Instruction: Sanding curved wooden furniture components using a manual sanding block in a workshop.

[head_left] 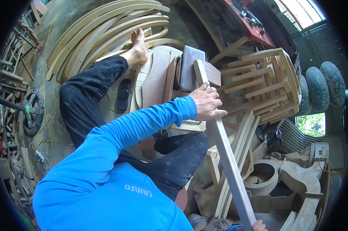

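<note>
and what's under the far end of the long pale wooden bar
A grey, flat-faced rectangular block shows beneath the bar at that end; whether they touch is unclear. The surface directly under the bar and left hand is covered.

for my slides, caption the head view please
Left hand and right hand holding a long wooden bar, curved wooden strips stacked nearby.

A single word in pale capital letters (pixel 138 190) stands upside down across the chest of the bright blue long-sleeved fabric top (pixel 100 208).
</note>
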`<state>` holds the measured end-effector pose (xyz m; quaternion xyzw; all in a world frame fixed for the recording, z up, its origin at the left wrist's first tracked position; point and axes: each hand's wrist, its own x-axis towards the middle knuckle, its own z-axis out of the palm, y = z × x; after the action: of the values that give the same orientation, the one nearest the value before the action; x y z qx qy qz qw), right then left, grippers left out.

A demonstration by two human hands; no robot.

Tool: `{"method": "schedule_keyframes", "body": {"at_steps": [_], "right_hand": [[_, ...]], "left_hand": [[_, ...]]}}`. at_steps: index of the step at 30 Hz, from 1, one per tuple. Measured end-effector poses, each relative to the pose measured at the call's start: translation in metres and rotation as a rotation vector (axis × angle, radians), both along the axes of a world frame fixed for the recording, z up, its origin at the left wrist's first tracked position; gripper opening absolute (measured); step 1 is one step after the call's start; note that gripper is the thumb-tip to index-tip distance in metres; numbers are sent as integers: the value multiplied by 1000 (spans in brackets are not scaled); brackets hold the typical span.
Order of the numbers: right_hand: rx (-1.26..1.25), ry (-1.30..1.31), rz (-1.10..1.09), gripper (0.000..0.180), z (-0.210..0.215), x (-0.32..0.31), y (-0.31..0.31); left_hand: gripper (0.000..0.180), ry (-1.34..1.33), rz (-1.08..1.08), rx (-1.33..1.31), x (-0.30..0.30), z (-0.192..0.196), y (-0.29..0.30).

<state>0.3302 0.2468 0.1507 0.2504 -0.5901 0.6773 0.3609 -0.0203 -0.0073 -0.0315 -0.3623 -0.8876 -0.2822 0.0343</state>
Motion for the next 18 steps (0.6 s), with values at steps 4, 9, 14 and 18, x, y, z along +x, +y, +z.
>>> {"method": "schedule_keyframes", "body": {"at_steps": [4, 9, 14, 18], "right_hand": [[-38, 0, 15, 24, -14, -32, -6], [-96, 11, -80, 22, -39, -70, -24], [-64, -61, -57, 23, -89, -107, -34], [36, -147, -44, 24, -77, -91, -13]], "left_hand": [[60, 53, 105, 7, -35, -6, -3], [70, 87, 127, 41, -88, -21, -17], [74, 46, 159, -160, -145, -27, -44], [74, 90, 173, -265, -129, -18, -35]]}}
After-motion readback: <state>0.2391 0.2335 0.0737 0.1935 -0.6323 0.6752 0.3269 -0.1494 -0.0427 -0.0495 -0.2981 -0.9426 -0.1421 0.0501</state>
